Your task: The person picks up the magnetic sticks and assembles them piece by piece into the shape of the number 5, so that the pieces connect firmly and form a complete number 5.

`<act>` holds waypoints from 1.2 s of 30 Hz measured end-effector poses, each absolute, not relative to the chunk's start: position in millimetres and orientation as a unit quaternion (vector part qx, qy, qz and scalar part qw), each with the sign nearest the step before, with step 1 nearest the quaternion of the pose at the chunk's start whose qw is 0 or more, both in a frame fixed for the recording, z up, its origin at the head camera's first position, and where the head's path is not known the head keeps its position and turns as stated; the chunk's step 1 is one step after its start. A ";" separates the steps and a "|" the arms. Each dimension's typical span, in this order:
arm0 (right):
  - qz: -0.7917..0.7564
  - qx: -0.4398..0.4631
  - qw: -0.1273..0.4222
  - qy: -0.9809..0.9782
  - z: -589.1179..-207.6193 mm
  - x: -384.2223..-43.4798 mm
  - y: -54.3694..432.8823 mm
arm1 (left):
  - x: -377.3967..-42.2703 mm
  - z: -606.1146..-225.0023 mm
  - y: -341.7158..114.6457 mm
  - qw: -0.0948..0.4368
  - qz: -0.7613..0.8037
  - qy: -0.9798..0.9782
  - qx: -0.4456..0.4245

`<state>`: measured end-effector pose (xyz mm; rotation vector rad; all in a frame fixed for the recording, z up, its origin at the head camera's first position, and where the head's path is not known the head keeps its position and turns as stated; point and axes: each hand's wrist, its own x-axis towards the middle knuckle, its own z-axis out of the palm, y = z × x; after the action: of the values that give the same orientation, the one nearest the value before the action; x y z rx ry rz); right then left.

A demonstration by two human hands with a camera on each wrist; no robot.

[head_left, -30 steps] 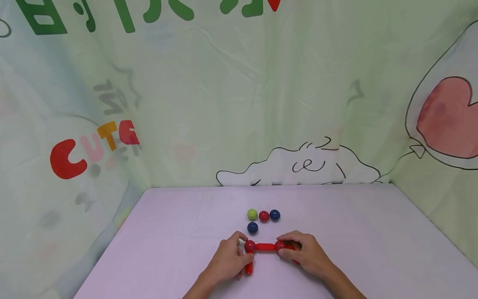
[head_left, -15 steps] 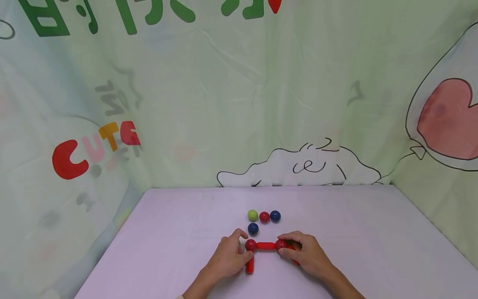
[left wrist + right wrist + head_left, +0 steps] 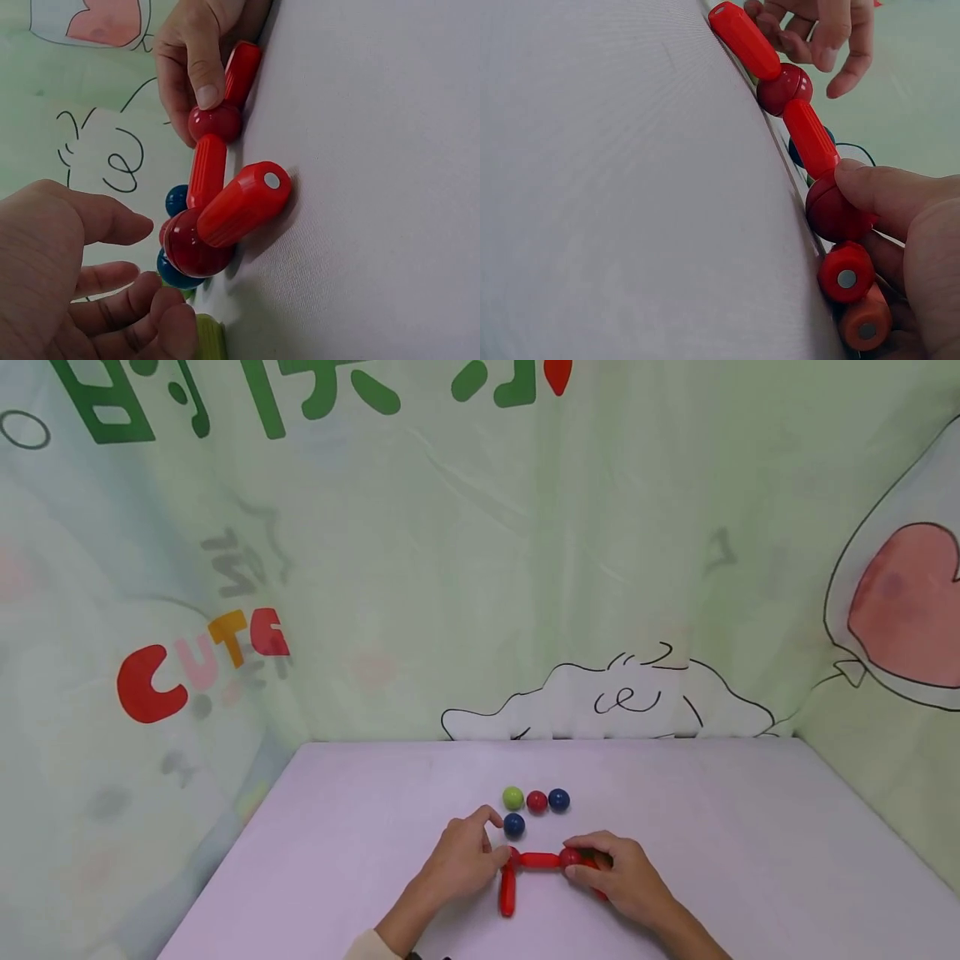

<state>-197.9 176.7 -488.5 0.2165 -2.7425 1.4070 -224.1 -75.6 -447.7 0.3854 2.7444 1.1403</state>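
Observation:
My right hand [image 3: 624,875] pinches a red ball [image 3: 834,211] between thumb and fingers. From that ball a ribbed red rod [image 3: 540,860] runs left to a second red ball [image 3: 193,246]. Another red rod [image 3: 507,893] sticks out from the second ball toward me. A third red rod [image 3: 846,274] and an orange-red rod [image 3: 867,324], both with silvery end discs, lie under my right hand. My left hand [image 3: 463,858] is beside the second ball, fingers loosely bent with nothing between them. Its index finger reaches close to a dark blue ball [image 3: 513,825].
Behind the blue ball sit a light green ball [image 3: 513,797], a loose red ball [image 3: 537,802] and another dark blue ball [image 3: 558,800]. A light green rod [image 3: 211,339] lies past my left fingertips. A printed curtain [image 3: 420,568] rises behind the table [image 3: 360,827].
My left hand has come off the left red ball and moved slightly away, its index finger now near the blue ball. The right hand keeps its grip. The head view has shifted a little.

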 end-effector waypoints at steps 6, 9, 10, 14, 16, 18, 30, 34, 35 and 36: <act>0.459 0.080 0.023 -0.884 -488.6 -196.1 181.7 | -232.5 -443.4 -64.1 0.023 0.364 0.923 0.126; 0.459 0.085 0.027 -0.884 -489.3 -196.4 181.0 | -237.5 -442.8 -58.8 0.003 0.347 0.930 0.125; 0.459 0.085 0.027 -0.884 -489.3 -196.3 181.0 | -239.1 -443.0 -56.7 -0.002 0.342 0.931 0.125; 0.461 0.078 0.027 -0.883 -489.1 -195.3 180.3 | -244.0 -444.3 -49.1 -0.018 0.318 0.939 0.128; 0.462 0.072 0.025 -0.883 -488.9 -194.9 179.7 | -244.9 -444.1 -46.8 -0.022 0.304 0.943 0.133; 0.465 0.070 0.023 -0.882 -488.8 -194.8 179.6 | -245.3 -444.5 -45.3 -0.023 0.290 0.947 0.138; 0.470 0.070 0.027 -0.879 -488.6 -196.0 180.0 | -249.2 -455.0 -44.1 0.000 0.271 0.953 0.135; 0.472 0.069 0.026 -0.878 -488.6 -195.6 179.4 | -250.4 -456.6 -44.2 0.003 0.277 0.951 0.138; 0.473 0.069 0.026 -0.878 -488.7 -195.6 179.2 | -250.6 -456.5 -44.4 0.003 0.279 0.950 0.139; 0.474 0.068 0.025 -0.878 -488.8 -195.5 179.0 | -251.0 -456.8 -44.5 0.004 0.281 0.950 0.138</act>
<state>-195.5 179.0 -488.8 0.2104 -2.7136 1.4647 -251.0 -44.5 -456.8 0.4322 2.9769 0.8800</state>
